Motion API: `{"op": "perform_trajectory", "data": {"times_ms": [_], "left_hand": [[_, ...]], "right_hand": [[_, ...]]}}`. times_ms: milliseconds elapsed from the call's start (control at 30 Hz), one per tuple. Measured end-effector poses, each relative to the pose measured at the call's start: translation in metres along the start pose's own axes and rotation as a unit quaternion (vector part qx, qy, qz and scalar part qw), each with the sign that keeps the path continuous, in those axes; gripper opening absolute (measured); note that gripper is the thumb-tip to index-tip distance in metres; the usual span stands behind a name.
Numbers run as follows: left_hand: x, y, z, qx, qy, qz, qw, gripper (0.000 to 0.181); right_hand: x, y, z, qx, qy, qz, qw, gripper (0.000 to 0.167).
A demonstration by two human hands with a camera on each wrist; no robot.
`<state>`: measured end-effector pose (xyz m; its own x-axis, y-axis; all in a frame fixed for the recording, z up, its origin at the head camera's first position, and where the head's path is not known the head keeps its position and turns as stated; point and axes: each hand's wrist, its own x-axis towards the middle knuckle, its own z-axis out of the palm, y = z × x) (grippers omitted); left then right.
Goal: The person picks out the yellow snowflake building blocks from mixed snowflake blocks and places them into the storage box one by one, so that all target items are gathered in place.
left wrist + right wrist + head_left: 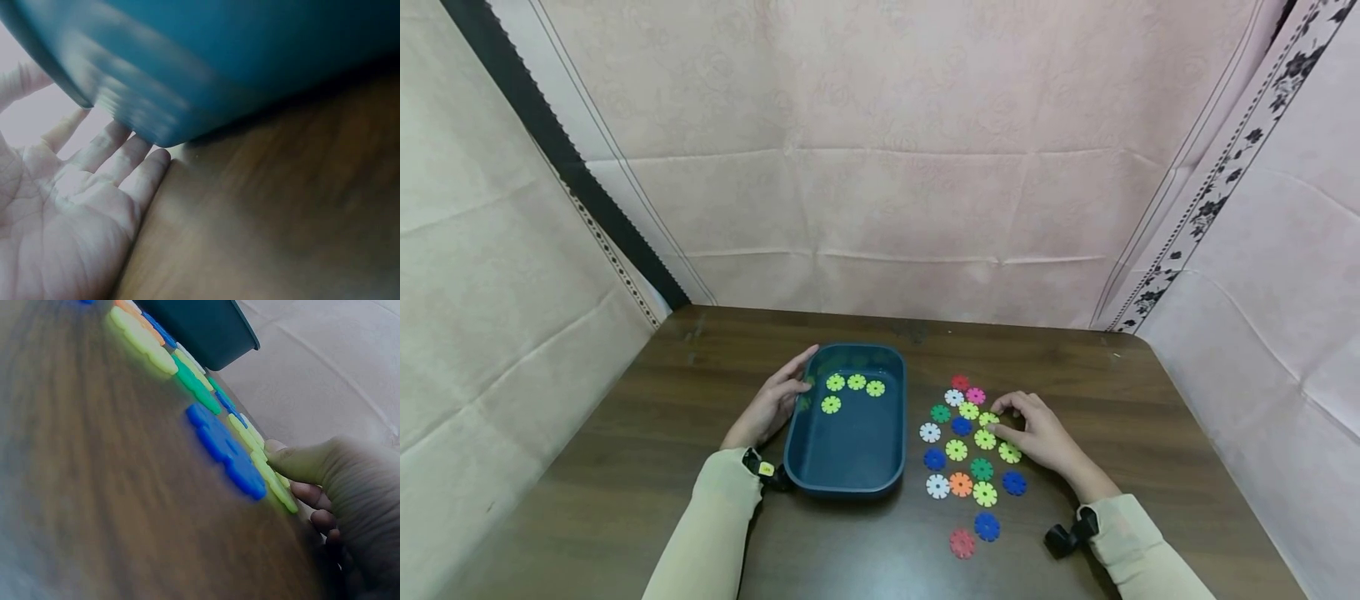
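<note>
A deep blue plastic tray (pixel 846 490) sits on the table, with several yellow-green snowflake discs (pixel 857 382) in its far part. My left hand (pixel 772 402) holds the tray's left side, thumb at the rim and fingers along the outer wall (pixel 144 81). To the right of the tray my right hand (pixel 1036 432) bends over the loose discs. Its thumb and index finger are on either side of a yellow-green disc (pixel 988 419) and pinch it. A dark blue disc (pixel 225 450) lies close to the thumb in the right wrist view.
Loose snowflake discs in white (pixel 937 486), green (pixel 981 469), orange (pixel 960 484), red (pixel 962 543) and other colours lie spread right of the tray. Pale cloth (pixel 887 208) hangs behind the table's far edge and at both sides.
</note>
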<state>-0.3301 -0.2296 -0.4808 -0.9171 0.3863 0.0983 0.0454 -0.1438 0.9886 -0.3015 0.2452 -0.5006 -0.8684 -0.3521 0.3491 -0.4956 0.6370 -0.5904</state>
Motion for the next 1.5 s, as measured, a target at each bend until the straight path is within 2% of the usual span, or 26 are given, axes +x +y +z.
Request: {"op": "perform_trajectory", "data": {"times_ms": [200,433,600,800,1033,1500], "left_hand": [[0.0004,-0.0008,0.0005,-0.001,0.002,-0.001,1.0,0.065],[0.0012,-0.001,0.0006,0.002,-0.002,0.005,1.0,0.065],[0.0022,0.0,0.0003,0.003,-0.004,0.008,1.0,0.065],[0.0026,0.0015,0.0001,0.002,0.004,0.003,1.0,0.064],[0.0015,0.0003,-0.0004,-0.002,-0.004,0.005,1.0,0.065],[-0.0015,-0.002,0.0015,0.004,0.003,-0.003,1.0,0.065]], "right_hand": [[-0.0003,0.0,0.0005,-0.018,0.013,-0.024,0.9995,0.022],[-0.0001,0.0001,-0.0019,-0.018,0.008,-0.028,0.9994,0.02],[0.0007,0.001,-0.0021,-0.015,0.004,-0.022,0.9996,0.022],[0.0007,-0.001,-0.0024,0.009,-0.004,0.006,0.9999,0.024],[0.0008,0.0004,-0.0016,0.026,0.027,-0.002,0.9993,0.017],[0.0005,-0.0019,-0.0006,0.055,0.047,0.019,0.9972,0.013]]}}
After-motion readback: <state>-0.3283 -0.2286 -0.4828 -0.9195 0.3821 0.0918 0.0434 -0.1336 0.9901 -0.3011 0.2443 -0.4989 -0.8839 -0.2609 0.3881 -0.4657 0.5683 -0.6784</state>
